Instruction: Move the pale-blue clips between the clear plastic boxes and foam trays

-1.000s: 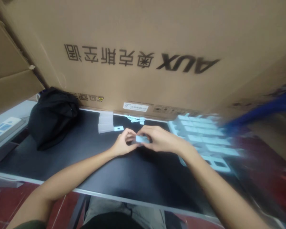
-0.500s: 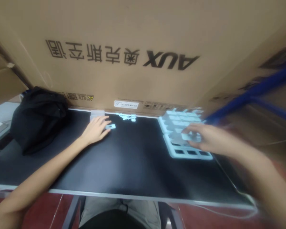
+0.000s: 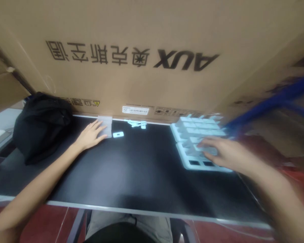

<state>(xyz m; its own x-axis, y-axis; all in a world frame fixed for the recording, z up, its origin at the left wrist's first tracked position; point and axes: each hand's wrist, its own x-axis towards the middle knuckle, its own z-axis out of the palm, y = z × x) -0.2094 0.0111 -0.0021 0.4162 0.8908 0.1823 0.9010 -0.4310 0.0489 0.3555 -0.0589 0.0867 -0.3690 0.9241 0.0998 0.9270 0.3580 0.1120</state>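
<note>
My left hand [image 3: 90, 135] lies with fingers spread on the black tabletop, its fingertips over a pale, flat, ribbed piece [image 3: 106, 126]. Just right of that piece is a small light-blue rectangular plate [image 3: 118, 134] with a dark slot in its middle. My right hand [image 3: 221, 152] reaches into a light-blue plastic rack [image 3: 184, 160] with rows of compartments. Thumb and fingers close around a pale plastic piece [image 3: 209, 150] within the rack; motion blur hides its exact shape.
Several small light-blue plastic pieces [image 3: 136, 123] lie by the table's back edge. A large cardboard box [image 3: 131, 84] rises behind the table [image 3: 131, 175]. At left sits a black cloth bag [image 3: 42, 128]; a blue metal bar [image 3: 273, 101] slants past on the right.
My left hand has drawn back left from the slotted plate, uncovering more of the ribbed piece. My right hand has lowered slightly into the rack with the pale piece.
</note>
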